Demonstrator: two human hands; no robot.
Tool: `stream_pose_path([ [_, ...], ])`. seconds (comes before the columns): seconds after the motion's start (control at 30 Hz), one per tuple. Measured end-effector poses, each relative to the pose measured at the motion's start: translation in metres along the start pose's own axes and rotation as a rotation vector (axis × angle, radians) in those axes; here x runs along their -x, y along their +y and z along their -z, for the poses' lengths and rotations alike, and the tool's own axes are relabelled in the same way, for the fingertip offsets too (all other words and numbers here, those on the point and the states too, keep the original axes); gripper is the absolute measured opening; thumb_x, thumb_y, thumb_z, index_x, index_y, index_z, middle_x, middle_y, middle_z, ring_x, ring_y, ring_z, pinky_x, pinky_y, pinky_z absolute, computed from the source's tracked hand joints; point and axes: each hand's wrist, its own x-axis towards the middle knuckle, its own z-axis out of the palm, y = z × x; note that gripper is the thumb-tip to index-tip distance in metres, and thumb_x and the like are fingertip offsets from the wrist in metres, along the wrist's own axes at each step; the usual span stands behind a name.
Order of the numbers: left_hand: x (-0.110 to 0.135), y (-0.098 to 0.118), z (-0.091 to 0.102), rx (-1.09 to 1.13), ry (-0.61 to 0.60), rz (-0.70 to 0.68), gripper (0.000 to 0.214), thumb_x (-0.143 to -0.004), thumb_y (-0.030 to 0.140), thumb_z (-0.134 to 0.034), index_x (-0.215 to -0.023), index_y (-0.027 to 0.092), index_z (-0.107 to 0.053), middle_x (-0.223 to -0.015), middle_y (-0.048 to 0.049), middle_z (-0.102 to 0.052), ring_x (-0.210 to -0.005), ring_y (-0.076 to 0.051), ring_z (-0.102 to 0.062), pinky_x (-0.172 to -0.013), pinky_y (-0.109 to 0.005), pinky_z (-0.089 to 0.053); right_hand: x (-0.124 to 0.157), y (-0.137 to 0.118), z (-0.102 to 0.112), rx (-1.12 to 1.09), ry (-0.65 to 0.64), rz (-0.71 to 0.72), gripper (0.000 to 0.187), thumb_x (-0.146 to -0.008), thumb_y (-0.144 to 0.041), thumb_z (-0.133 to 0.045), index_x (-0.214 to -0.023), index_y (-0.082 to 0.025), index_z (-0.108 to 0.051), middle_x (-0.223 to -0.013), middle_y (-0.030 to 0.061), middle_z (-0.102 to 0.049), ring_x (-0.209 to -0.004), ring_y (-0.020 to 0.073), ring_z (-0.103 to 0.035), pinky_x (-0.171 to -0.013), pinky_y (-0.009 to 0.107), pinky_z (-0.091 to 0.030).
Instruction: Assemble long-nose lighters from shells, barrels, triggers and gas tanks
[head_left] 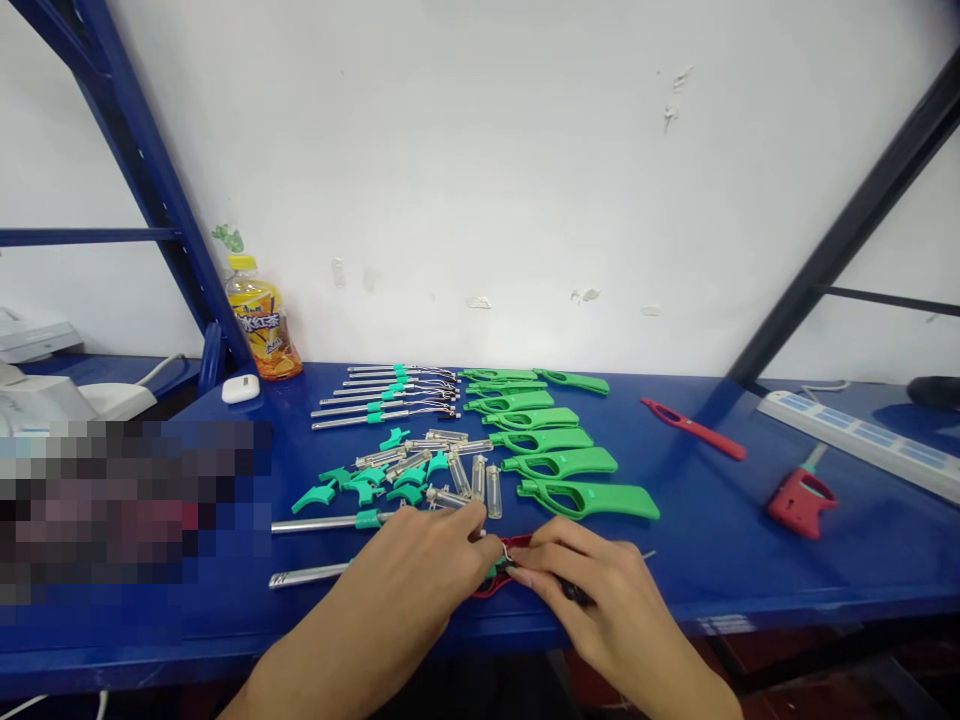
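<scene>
My left hand (pixel 439 555) and my right hand (pixel 604 575) meet at the table's front edge over a red lighter shell (pixel 489 590), largely hidden under the fingers. My left hand is closed at its left end, where a silver lighter tube (pixel 311 577) sticks out. My right fingertips pinch by a thin white wire (pixel 507 552) inside the shell. A black-handled screwdriver (pixel 574 590) lies within my right hand, its thin shaft showing past the knuckles. Just beyond lie another metal tube (pixel 319 525), teal triggers (pixel 313 497) and clear fuel tanks (pixel 493 490).
Green lighter shells (pixel 600 499) lie in a column, with wired tubes (pixel 349 423) to their left. On the right are a red shell half (pixel 701 432), a red lighter-like piece (pixel 802 503) and a power strip (pixel 862 435). A drink bottle (pixel 264 325) and white earbud case (pixel 241 389) stand back left.
</scene>
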Motion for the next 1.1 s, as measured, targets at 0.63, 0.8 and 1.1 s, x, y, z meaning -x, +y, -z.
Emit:
stream_pose_path([
  [0.63,0.029,-0.029,0.002,0.086,0.032,0.174,0.027,-0.105,0.016,-0.063,-0.123,0.032,-0.074,-0.12,-0.0017,-0.077,-0.106,-0.028,-0.075,-0.083,-0.04,-0.054,0.003,-0.003,-0.003,0.151,0.055,-0.001,0.029,-0.115,-0.042,-0.051,-0.134,-0.032,-0.069,-0.109,0.0019,-0.077,-0.089,0.0194,-0.079,-0.071,0.031,-0.053],
  [0.8,0.031,-0.033,-0.002,0.1,0.032,0.182,0.023,-0.108,0.02,-0.059,-0.12,0.032,-0.074,-0.117,-0.0014,-0.077,-0.104,-0.028,-0.075,-0.085,-0.042,-0.055,0.003,-0.002,-0.004,0.168,0.061,0.006,0.028,-0.115,-0.043,-0.051,-0.135,-0.034,-0.068,-0.111,0.0008,-0.077,-0.09,0.0196,-0.08,-0.069,0.032,-0.053],
  [1.1,0.01,-0.029,0.008,-0.071,0.014,0.226,0.036,-0.102,0.002,-0.048,-0.111,0.025,-0.074,-0.107,-0.0054,-0.076,-0.091,-0.03,-0.075,-0.067,-0.036,-0.05,0.001,-0.003,-0.002,0.09,0.037,-0.019,0.023,-0.115,-0.033,-0.05,-0.126,-0.033,-0.07,-0.11,0.0001,-0.077,-0.09,0.0181,-0.078,-0.071,0.031,-0.051],
])
